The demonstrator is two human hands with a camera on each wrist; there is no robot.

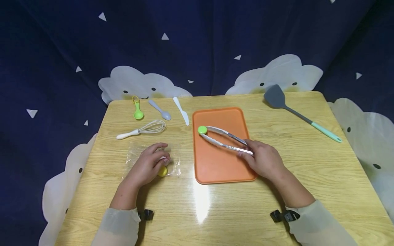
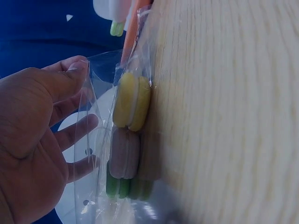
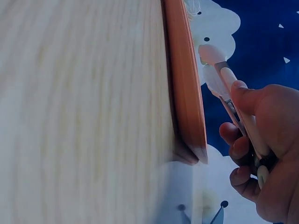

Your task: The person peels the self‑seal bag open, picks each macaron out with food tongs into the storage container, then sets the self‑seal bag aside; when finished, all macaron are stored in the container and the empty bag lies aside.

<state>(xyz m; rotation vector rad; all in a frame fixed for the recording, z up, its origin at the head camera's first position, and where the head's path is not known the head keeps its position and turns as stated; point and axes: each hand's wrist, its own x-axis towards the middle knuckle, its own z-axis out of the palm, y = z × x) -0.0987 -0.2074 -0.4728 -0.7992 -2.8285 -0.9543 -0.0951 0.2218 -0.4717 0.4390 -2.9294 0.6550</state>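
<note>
My right hand (image 1: 266, 159) grips a pair of metal tongs (image 1: 235, 148) with white tips. A green macaron (image 1: 202, 130) sits at those tips, above the left part of the orange tray (image 1: 221, 171). In the left wrist view the same macaron (image 2: 117, 29) shows raised off the tray. On the left, my left hand (image 1: 150, 162) pinches the edge of a clear plastic bag (image 2: 100, 65) between thumb and finger, its film lifted from the table. Inside the bag, a yellow macaron (image 2: 131, 101), a purplish macaron (image 2: 125, 153) and a green macaron (image 2: 117, 185) stand in a row.
Behind the bag lie a whisk (image 1: 150, 127), green measuring spoons (image 1: 138, 112), a grey spoon (image 1: 161, 111) and a white knife (image 1: 181, 111). A grey spatula (image 1: 275, 97) with a mint handle lies at the right back. A dark curtain (image 1: 197, 41) hangs behind the wooden table (image 1: 172, 212).
</note>
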